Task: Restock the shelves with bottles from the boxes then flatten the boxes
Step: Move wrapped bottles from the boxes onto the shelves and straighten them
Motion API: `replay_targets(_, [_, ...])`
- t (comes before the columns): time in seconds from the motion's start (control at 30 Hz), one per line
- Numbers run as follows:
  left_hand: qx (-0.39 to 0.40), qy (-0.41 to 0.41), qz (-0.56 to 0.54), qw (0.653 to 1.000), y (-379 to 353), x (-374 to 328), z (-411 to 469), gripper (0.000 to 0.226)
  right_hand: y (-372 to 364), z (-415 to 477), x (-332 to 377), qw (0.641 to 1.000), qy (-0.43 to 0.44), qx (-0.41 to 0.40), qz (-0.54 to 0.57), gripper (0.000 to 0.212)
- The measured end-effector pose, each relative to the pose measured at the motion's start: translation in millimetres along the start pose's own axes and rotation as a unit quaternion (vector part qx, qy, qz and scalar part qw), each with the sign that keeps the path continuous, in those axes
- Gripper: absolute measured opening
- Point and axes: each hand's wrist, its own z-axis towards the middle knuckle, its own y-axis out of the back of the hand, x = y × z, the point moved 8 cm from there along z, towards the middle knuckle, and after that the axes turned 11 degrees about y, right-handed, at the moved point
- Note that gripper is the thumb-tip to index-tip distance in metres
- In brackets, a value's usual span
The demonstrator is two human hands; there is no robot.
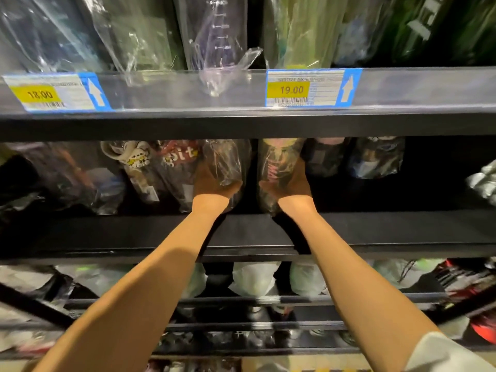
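Observation:
Both my arms reach into the middle shelf (pixel 241 226). My left hand (pixel 212 187) grips a plastic-wrapped dark bottle (pixel 225 162) from its left side, thumb across the lower front. My right hand (pixel 291 186) grips a second wrapped bottle (pixel 276 162) with pink lettering from its right side. The two bottles stand side by side on the dark shelf with a narrow gap between them. Their tops are hidden behind the shelf edge above.
Several wrapped bottles (pixel 161 170) stand left and right of the held pair. The upper shelf rail (pixel 188 89) carries price tags 18.00 (pixel 40 95) and 19.00 (pixel 291 89), with more wrapped bottles above. Lower shelves (pixel 255 299) hold white-wrapped items. No boxes are in view.

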Motion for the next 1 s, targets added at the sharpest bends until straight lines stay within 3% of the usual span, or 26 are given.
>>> replay_targets(0.2, [-0.025, -0.08, -0.061, 0.995, 2, -16, -1, 0.106, -3, 12, -2, 0.998, 0.017, -0.046, 0.032, 0.102])
replay_targets(0.47, [0.002, -0.049, -0.025, 0.998, -3, -10, -4, 0.107, -1, 10, 6, 0.998, 0.01, -0.045, 0.029, 0.109])
replay_targets(0.63, [0.009, -0.044, 0.01, 0.999, 8, -5, -17, 0.101, 8, -4, 19, 0.999, -0.013, -0.026, -0.035, 0.125])
replay_targets(0.73, [0.024, -0.033, 0.004, 0.999, 21, 1, -30, 0.083, 14, -20, 34, 0.995, -0.021, -0.032, -0.087, 0.129])
replay_targets(0.8, [0.05, -0.021, 0.051, 0.997, 28, 8, -37, 0.048, 17, -35, 44, 0.991, -0.031, -0.033, -0.125, 0.121])
replay_targets(0.93, [0.042, -0.098, 0.141, 0.984, 63, 10, -58, 0.052, 13, -70, 61, 0.957, -0.075, 0.015, -0.278, 0.071])
replay_targets(1.0, [0.039, -0.148, 0.189, 0.97, 84, 14, -72, 0.046, 9, -91, 77, 0.937, -0.072, -0.008, -0.342, 0.072])
